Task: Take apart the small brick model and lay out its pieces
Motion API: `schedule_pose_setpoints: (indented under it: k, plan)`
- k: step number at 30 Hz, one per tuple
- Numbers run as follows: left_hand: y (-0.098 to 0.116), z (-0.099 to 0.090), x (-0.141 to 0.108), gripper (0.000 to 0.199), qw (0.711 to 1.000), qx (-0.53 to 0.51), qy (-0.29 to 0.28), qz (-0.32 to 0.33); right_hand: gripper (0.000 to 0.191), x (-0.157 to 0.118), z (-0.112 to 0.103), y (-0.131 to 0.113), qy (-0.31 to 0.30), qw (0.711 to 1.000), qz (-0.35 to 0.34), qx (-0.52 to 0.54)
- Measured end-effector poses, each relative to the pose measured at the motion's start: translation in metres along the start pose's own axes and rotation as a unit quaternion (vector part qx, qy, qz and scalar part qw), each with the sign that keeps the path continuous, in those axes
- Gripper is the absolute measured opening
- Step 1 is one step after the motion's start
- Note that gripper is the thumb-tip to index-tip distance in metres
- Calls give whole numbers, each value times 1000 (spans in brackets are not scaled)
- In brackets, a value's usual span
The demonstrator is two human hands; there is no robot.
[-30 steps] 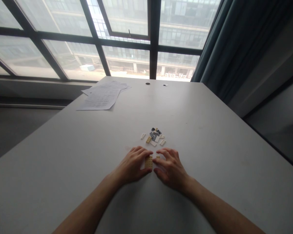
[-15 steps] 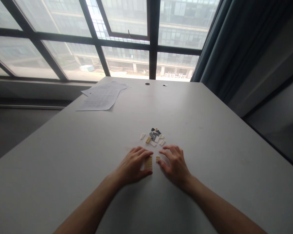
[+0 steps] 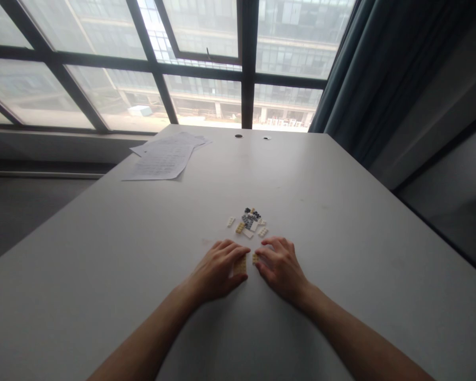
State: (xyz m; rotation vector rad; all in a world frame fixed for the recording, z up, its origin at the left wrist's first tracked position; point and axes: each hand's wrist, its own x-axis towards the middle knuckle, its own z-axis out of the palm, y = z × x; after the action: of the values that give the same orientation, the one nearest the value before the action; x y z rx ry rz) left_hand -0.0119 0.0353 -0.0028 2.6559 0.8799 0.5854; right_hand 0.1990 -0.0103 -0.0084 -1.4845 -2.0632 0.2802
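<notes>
My left hand [image 3: 219, 267] rests on the table with thumb and fingers closed round a tan building plate [image 3: 241, 265] with rows of studs; part of it is hidden by the hand. Just to its right, my right hand [image 3: 281, 264] grips a smaller tan brick [image 3: 255, 259] between thumb and fingers. A narrow gap separates the two tan pieces. Beyond both hands lies a small pile of grey bricks [image 3: 249, 219], with black, white and tan pieces among them. A tan brick [image 3: 240, 227] sits at the pile's near left side.
All of this is on a wide white table [image 3: 341, 211]. Sheets of printed paper [image 3: 162, 159] lie at its far left. Two round cable holes are near the far edge, in front of a large window. A dark curtain [image 3: 341, 90] hangs at the right.
My right thumb and fingers have closed in on the small tan brick. The left hand's fingers have drawn slightly closer together around the tan plate.
</notes>
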Motion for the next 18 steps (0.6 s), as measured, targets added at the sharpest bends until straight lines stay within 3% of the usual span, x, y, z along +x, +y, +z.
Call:
schedule_pose_setpoints:
  k: [9, 18]
  plan:
    - [-1, 0, -1, 44, 1000, -4, 2, -2, 22, 1, -1, 0, 8, 1000, 8, 15]
    - [2, -3, 0, 45, 1000, -6, 13, 16, 27, 17, -4, 14, 33, 995, 75, 57]
